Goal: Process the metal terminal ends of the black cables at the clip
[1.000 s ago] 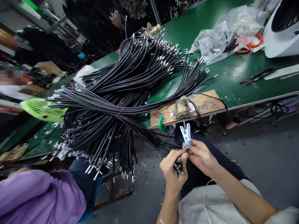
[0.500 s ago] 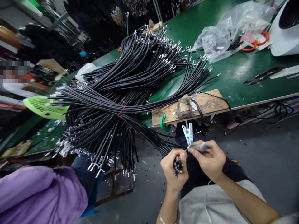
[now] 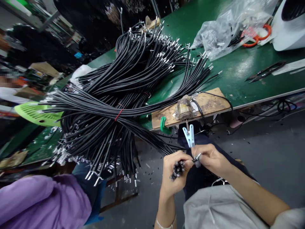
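Observation:
My left hand (image 3: 169, 181) is closed around a bunch of black cables (image 3: 178, 168), whose cut ends poke out of the fist. From its thumb and forefinger a single cable sticks out toward my right hand (image 3: 213, 159). That hand is closed, its fingertips pinching at the bare silvery end (image 3: 197, 157) of this cable; something grey at the fingertips is too blurred to name. Just above the hands, a light-blue clothes peg (image 3: 189, 136) hangs on a metal shaft. The shaft comes from a small taped-up, motor-like device (image 3: 184, 109) on a wooden board (image 3: 214, 100).
A large heap of black cables (image 3: 105, 108) with stripped ends covers the green table (image 3: 238, 73). A green clamp (image 3: 165, 125) grips the board's edge. Orange-handled scissors (image 3: 258, 38), a plastic bag (image 3: 214, 36) and dark snips (image 3: 265, 71) lie at right. A person in a purple sleeve (image 3: 45, 200) sits at left.
My right hand has come down from beside the peg's tip, and the silvery cable end now shows between my hands. My left fist has turned slightly. The view has shifted a little.

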### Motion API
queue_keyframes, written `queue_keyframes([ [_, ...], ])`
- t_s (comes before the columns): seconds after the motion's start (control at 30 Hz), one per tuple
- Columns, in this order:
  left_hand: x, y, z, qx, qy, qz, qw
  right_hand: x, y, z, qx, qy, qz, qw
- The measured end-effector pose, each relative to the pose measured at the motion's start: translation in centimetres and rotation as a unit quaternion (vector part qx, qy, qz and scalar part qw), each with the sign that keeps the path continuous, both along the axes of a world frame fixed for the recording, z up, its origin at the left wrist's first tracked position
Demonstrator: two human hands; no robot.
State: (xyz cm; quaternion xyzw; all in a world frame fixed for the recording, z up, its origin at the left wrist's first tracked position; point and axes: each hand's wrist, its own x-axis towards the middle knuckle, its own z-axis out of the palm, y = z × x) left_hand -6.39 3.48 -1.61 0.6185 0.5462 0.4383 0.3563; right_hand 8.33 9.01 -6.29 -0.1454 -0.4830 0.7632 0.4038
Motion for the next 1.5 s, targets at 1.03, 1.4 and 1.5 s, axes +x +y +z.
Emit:
queue_keyframes([
  [1.03, 1.1, 1.1, -0.8, 0.057, -0.055, 0.088, 0.993, -0.9, 4.7, 0.5, -0.276, 0.044, 0.052, 0.959],
  [1.4, 0.1, 0.5, -0.9, 0.064, 0.024, 0.022, 0.997, 3.6, 1.9, 1.7, 0.275, -0.216, -0.114, 0.930],
  [1.5, -0.3, 0.5, -0.8, 0.036, 0.070, -0.002, 0.997, 2.4, 0.7, 3.0, 0.419, -0.223, -0.137, 0.869],
])
